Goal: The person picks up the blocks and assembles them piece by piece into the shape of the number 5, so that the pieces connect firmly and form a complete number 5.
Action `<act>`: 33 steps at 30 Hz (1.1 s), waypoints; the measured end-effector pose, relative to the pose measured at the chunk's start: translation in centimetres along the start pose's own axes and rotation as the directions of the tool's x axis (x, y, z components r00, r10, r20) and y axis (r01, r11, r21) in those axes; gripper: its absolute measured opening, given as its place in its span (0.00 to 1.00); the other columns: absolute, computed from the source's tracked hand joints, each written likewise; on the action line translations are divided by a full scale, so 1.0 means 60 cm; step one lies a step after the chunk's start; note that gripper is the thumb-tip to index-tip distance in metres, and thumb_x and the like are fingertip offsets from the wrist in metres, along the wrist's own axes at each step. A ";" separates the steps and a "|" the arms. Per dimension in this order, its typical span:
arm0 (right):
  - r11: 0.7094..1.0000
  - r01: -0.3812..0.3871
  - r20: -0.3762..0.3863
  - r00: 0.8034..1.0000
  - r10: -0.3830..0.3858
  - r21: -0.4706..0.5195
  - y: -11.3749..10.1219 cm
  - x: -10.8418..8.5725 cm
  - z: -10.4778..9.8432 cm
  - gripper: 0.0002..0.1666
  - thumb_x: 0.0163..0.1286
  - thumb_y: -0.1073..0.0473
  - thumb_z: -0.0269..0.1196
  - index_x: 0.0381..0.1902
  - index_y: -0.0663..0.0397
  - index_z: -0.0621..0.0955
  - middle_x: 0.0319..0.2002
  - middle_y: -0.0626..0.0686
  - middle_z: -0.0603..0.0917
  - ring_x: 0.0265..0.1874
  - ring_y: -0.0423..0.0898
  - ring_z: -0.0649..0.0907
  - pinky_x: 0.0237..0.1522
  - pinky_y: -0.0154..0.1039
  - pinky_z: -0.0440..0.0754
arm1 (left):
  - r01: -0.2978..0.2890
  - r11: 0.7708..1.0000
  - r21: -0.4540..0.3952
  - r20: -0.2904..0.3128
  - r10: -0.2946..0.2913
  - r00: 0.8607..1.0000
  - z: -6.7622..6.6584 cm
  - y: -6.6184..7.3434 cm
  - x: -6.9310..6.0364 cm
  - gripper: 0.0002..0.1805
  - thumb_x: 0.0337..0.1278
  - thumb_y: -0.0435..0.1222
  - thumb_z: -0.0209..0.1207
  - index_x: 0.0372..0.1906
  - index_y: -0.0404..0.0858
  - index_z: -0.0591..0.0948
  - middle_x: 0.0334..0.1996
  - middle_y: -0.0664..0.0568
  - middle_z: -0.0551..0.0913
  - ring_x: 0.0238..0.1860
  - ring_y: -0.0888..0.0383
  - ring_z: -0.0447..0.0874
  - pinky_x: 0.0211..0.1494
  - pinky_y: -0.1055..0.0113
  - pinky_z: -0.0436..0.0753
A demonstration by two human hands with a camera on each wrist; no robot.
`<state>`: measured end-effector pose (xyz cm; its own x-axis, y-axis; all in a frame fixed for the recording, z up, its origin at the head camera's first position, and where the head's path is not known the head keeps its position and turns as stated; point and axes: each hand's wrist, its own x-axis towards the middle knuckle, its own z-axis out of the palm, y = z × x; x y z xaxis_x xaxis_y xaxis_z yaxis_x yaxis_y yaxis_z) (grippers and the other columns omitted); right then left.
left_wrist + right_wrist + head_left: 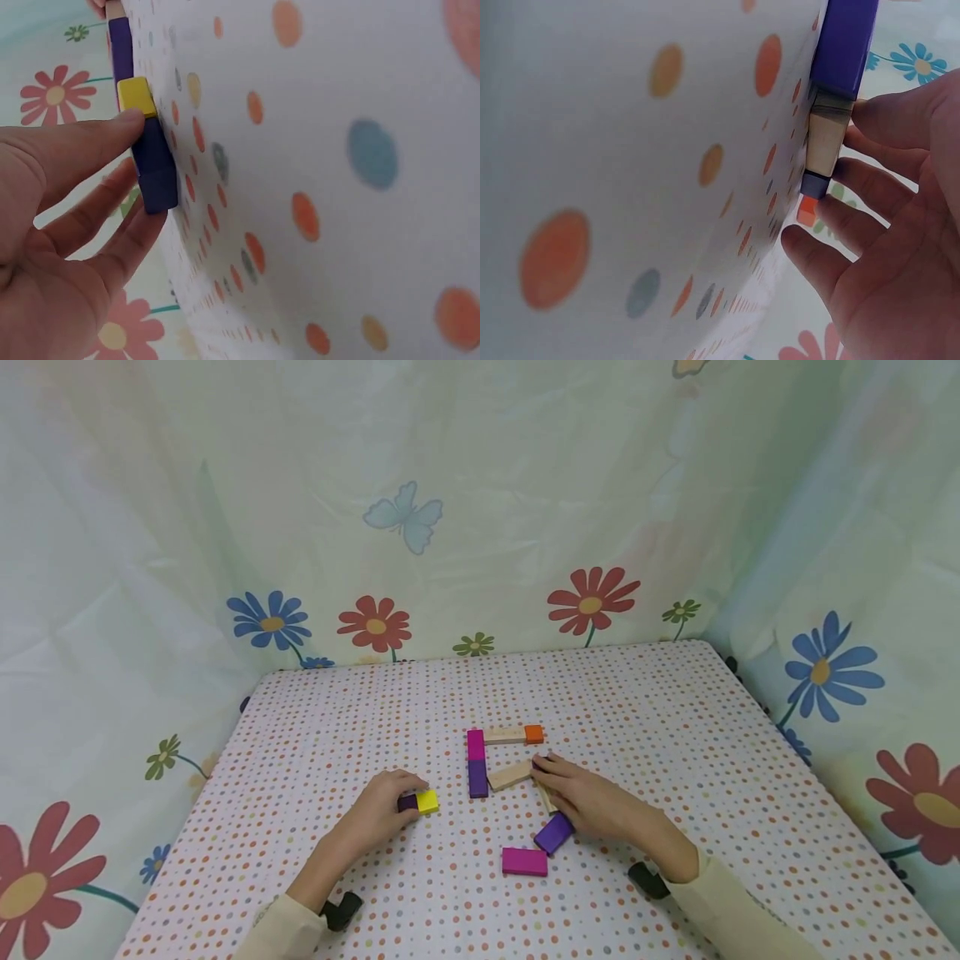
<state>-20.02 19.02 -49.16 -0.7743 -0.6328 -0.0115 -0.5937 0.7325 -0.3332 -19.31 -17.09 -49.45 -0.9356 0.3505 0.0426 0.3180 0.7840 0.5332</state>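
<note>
My left hand pinches a dark purple block between thumb and fingers on the left of the table. A yellow block sits against that block's right end, and the thumb tip touches it in the left wrist view. On the other side, my right hand holds a plain wooden block on the table, thumb on one side and fingers on the other. Its near end meets a purple block; a small dark block is at its far end. Part of the wooden block is hidden by the hand.
Between the hands, a magenta block and a purple one form a column. A wooden block and an orange block run right from its top. Another wooden block slants below; a magenta block lies nearer.
</note>
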 end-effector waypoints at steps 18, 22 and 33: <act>1.000 0.006 -0.011 1.000 -0.006 -0.011 -0.002 0.011 -0.003 0.29 0.83 0.63 0.55 0.78 0.62 0.71 0.81 0.62 0.67 0.81 0.65 0.67 0.77 0.62 0.71 | 0.067 0.998 0.014 -0.041 -0.067 0.997 -0.008 -0.014 -0.010 0.15 0.60 0.30 0.73 0.51 0.39 0.91 0.53 0.47 0.91 0.60 0.45 0.87 0.65 0.48 0.86; 1.000 0.010 -0.009 1.000 -0.010 -0.009 -0.002 0.013 -0.004 0.29 0.83 0.64 0.55 0.78 0.62 0.71 0.81 0.63 0.67 0.81 0.66 0.67 0.77 0.63 0.71 | 0.062 0.998 0.030 -0.054 -0.060 0.997 -0.012 -0.015 -0.010 0.13 0.59 0.29 0.74 0.49 0.38 0.91 0.52 0.46 0.91 0.59 0.44 0.87 0.64 0.47 0.87; 1.000 -0.010 0.011 1.000 0.010 -0.016 0.001 0.006 0.000 0.29 0.84 0.62 0.55 0.78 0.61 0.71 0.81 0.63 0.68 0.81 0.66 0.67 0.77 0.63 0.72 | 0.075 0.996 0.038 -0.084 -0.071 0.994 -0.007 -0.015 -0.014 0.14 0.59 0.30 0.74 0.50 0.39 0.91 0.54 0.46 0.91 0.60 0.45 0.86 0.63 0.49 0.88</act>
<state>-20.34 18.82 -49.17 -0.7780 -0.6278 -0.0253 -0.5891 0.7428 -0.3182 -18.88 -18.30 -49.62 -0.9655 0.2494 0.0751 0.2527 0.8271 0.5020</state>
